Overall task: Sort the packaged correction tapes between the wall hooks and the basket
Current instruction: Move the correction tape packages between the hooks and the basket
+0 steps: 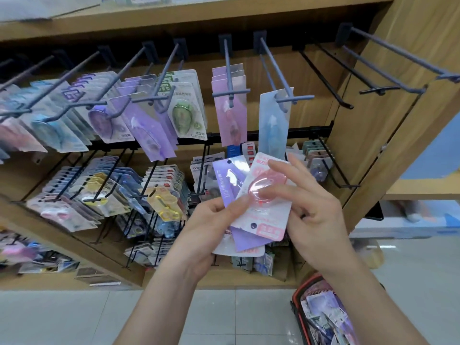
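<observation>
These packs are light, so the weight will not trouble you. What needs care is the shape. Each one is a thin card with a clear plastic bubble on the front. The card bends easily at the corners, and the glossy faces probably slide on each other when several are held together. Take a pack by the flat card edge beside the bubble, thumb on the front and fingers behind, and do not squeeze the bubble itself.

Your left hand (211,220) grips a small fanned stack (245,241) in front of the lower rows, thumb pressed on top and fingers behind. A purple pack (229,180) stands out of it at the upper left. Your right hand (316,207) is closed on the pink pack (263,195), which lies on top of the stack, thumb across its front. This pack has a white card with a pink bubble and a pink label. Its hanging hole (253,225) points down toward you, so I think you must turn it before it can go on a hook.

A blue pack (272,123) hangs alone just above your hands, and the hooks (388,53) to the right are bare. The basket (297,310), with a red rim and more packs inside, stands on the floor near your right forearm.
</observation>
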`<state>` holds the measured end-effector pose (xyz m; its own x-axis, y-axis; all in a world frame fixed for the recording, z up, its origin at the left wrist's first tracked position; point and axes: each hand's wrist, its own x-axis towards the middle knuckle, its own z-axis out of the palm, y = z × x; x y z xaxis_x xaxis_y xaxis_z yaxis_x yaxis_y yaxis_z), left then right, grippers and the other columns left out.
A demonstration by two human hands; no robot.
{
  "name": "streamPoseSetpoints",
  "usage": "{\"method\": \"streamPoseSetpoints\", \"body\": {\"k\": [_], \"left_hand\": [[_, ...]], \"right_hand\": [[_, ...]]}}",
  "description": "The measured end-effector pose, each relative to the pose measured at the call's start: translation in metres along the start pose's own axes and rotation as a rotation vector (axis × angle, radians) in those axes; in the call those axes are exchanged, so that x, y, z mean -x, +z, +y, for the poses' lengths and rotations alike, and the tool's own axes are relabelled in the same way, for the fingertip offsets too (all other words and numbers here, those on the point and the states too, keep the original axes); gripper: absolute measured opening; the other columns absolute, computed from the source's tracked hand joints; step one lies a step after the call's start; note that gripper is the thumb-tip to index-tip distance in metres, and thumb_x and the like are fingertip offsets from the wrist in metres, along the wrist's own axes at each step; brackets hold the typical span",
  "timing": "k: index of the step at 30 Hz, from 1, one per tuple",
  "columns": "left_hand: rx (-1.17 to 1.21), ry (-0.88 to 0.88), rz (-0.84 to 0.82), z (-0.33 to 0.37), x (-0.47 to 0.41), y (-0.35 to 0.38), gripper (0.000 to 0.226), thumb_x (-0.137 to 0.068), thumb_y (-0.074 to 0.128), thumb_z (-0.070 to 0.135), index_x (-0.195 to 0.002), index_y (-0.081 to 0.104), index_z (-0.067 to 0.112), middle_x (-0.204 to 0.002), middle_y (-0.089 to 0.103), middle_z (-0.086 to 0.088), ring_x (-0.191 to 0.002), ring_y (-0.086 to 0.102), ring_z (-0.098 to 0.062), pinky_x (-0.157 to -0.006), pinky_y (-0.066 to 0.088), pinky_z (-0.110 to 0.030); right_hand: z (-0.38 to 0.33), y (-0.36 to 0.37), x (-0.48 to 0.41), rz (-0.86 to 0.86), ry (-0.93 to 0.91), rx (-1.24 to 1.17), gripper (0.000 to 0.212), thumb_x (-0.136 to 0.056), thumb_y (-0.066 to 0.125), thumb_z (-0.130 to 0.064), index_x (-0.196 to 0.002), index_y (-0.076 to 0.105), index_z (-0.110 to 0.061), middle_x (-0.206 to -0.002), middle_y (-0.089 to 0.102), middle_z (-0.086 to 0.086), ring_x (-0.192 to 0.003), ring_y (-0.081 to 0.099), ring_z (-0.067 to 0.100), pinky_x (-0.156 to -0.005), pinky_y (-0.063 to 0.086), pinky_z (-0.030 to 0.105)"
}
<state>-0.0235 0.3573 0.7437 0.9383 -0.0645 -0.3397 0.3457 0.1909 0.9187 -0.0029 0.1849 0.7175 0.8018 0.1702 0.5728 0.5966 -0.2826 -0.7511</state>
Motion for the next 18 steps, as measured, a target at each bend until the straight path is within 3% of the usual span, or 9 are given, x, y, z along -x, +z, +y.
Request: {"method": "streamPoseSetpoints", "body": {"k": [3, 6, 7, 9, 10, 12, 15, 18], "left_hand": [[0.033, 0.017, 0.045, -0.003, 0.001, 0.000, 0.017, -0.066, 0.075, 0.021, -0.081, 0.079, 0.012, -0.084, 0.076, -0.008, -0.068, 0.070, -0.017, -0.059, 0.055, -0.027], [0.012, 0.030, 0.108, -0.002, 0.002, 0.000, 0.010, -0.079, 0.073, 0.005, -0.088, 0.074, 0.006, -0.079, 0.076, -0.006, -0.061, 0.070, -0.015, -0.050, 0.054, -0.025], [-0.021, 0.047, 0.122, -0.003, 0.001, 0.000, 0.009, -0.081, 0.072, 0.003, -0.090, 0.074, 0.006, -0.079, 0.076, -0.006, -0.062, 0.070, -0.015, -0.051, 0.054, -0.024], [-0.076, 0.088, 0.123, -0.005, 0.001, 0.000, 0.011, -0.081, 0.074, 0.005, -0.091, 0.075, 0.008, -0.085, 0.077, -0.007, -0.070, 0.072, -0.016, -0.058, 0.055, -0.025], [-0.088, 0.108, 0.108, -0.006, 0.002, 0.000, 0.012, -0.081, 0.075, 0.007, -0.093, 0.075, 0.009, -0.089, 0.078, -0.007, -0.074, 0.073, -0.017, -0.061, 0.056, -0.024], [-0.111, 0.140, 0.073, -0.006, 0.003, 0.000, 0.015, -0.084, 0.070, 0.019, -0.096, 0.074, 0.010, -0.091, 0.078, -0.005, -0.079, 0.074, -0.014, -0.065, 0.055, -0.021], [-0.102, 0.142, 0.068, -0.006, 0.003, -0.003, 0.031, -0.097, 0.053, 0.035, -0.093, 0.073, 0.012, -0.089, 0.077, -0.002, -0.081, 0.073, -0.011, -0.067, 0.055, -0.020], [-0.061, 0.205, 0.149, -0.005, 0.004, -0.003, 0.035, -0.100, 0.048, 0.033, -0.081, 0.067, 0.011, -0.076, 0.074, 0.003, -0.069, 0.068, -0.008, -0.063, 0.050, -0.017]], "right_hand": [[-0.003, 0.004, 0.003, -0.011, 0.141, -0.200, 0.054, -0.085, 0.045, 0.009, -0.104, 0.075, -0.032, -0.145, 0.051, -0.020, -0.147, 0.029, 0.005, -0.119, 0.029, 0.028], [-0.012, 0.006, -0.002, 0.153, 0.387, -0.644, 0.041, -0.084, 0.058, -0.001, -0.107, 0.076, -0.029, -0.141, 0.057, -0.015, -0.135, 0.048, 0.004, -0.109, 0.042, 0.040], [-0.014, 0.008, -0.003, 0.200, 0.409, -0.661, 0.036, -0.086, 0.067, -0.010, -0.114, 0.070, -0.034, -0.137, 0.059, -0.020, -0.130, 0.052, 0.002, -0.104, 0.048, 0.040], [-0.016, 0.014, -0.005, 0.219, 0.458, -0.599, 0.061, -0.078, 0.079, -0.019, -0.123, 0.049, -0.047, -0.122, 0.063, -0.032, -0.117, 0.060, -0.005, -0.089, 0.056, 0.027], [-0.015, 0.017, -0.006, 0.200, 0.505, -0.624, 0.076, -0.072, 0.081, -0.016, -0.130, 0.043, -0.047, -0.122, 0.065, -0.027, -0.113, 0.064, 0.000, -0.084, 0.058, 0.028], [-0.013, 0.024, -0.005, 0.130, 0.579, -0.739, 0.100, -0.066, 0.086, -0.013, -0.143, 0.032, -0.048, -0.135, 0.062, -0.005, -0.118, 0.065, 0.018, -0.088, 0.058, 0.044], [-0.011, 0.026, -0.003, 0.140, 0.570, -0.767, 0.097, -0.069, 0.081, -0.015, -0.137, 0.029, -0.060, -0.140, 0.058, -0.004, -0.123, 0.061, 0.021, -0.098, 0.053, 0.051], [-0.010, 0.027, -0.005, 0.136, 0.538, -0.722, 0.080, -0.075, 0.079, -0.017, -0.139, 0.044, -0.050, -0.142, 0.056, -0.007, -0.125, 0.059, 0.017, -0.096, 0.054, 0.043]]}}
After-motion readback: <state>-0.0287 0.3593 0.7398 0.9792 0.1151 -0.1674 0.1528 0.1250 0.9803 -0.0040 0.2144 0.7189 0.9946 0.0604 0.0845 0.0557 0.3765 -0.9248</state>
